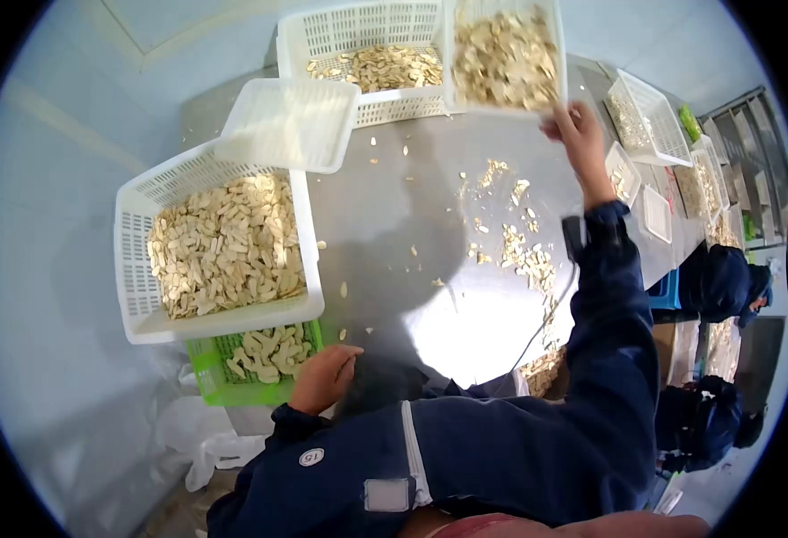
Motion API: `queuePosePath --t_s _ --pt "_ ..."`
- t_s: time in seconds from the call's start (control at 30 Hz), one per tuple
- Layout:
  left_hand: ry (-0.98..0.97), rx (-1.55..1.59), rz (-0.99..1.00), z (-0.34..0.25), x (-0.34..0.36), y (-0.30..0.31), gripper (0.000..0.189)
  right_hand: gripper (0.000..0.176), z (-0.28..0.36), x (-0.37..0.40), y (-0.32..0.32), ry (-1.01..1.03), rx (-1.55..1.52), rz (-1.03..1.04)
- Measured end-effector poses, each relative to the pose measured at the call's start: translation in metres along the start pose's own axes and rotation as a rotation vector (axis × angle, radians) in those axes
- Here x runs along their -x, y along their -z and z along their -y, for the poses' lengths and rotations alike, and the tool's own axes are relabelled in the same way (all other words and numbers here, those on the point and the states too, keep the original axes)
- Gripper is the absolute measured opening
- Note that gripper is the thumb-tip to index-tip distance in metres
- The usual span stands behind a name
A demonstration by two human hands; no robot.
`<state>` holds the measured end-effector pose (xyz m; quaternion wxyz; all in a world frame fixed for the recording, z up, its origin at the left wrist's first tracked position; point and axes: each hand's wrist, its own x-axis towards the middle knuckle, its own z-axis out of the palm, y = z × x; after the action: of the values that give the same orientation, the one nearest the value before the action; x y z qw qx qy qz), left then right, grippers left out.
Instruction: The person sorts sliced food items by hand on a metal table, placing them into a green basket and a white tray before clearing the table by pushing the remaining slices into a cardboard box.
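Observation:
My right hand (pixel 578 139) is stretched out at the near right corner of a white plastic tray (pixel 448 85), fingers curled at its rim. Pale dried slices (pixel 506 61) fill this tray and look smeared by motion. Close to my body, my left hand (pixel 325 377) rests at the table's near edge with fingers drawn together and nothing visible in them. Beside it is a green basket (pixel 210 368) holding larger slices (pixel 271 352). A large white basket (pixel 311 269), heaped with pale slices (pixel 228 247), overlaps the green one.
Loose slices (pixel 528 260) lie scattered over the grey table (pixel 367 211). A white lid or shallow tray (pixel 291 121) leans across two baskets, including the far white basket (pixel 358 112). A cable (pixel 546 321) crosses near my right arm. Two people (pixel 721 282) are at the right.

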<state>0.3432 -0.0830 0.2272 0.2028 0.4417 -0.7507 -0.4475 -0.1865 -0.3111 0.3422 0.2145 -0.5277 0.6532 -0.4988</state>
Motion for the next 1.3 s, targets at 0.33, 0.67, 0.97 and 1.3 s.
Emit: queuePosePath --t_s 0.33,0.67,0.97,1.3 --pt "0.191 -0.050 -0.038 0.000 0.016 0.020 0.020 0.021 -0.026 -0.138 -0.172 0.394 0.896 -0.066" --pt "0.054 0.109 0.078 -0.002 -0.029 0.023 0.023 0.027 -0.059 -0.016 -0.072 -0.010 -0.182 -0.208" --pt "0.093 0.110 0.055 -0.033 -0.064 0.002 0.021 0.017 -0.083 0.334 -0.024 -0.726 -0.464 0.015" --pt "0.347 0.059 -0.099 -0.022 -0.030 -0.068 0.071 0.017 -0.065 0.395 -0.014 -0.705 -0.602 0.224"
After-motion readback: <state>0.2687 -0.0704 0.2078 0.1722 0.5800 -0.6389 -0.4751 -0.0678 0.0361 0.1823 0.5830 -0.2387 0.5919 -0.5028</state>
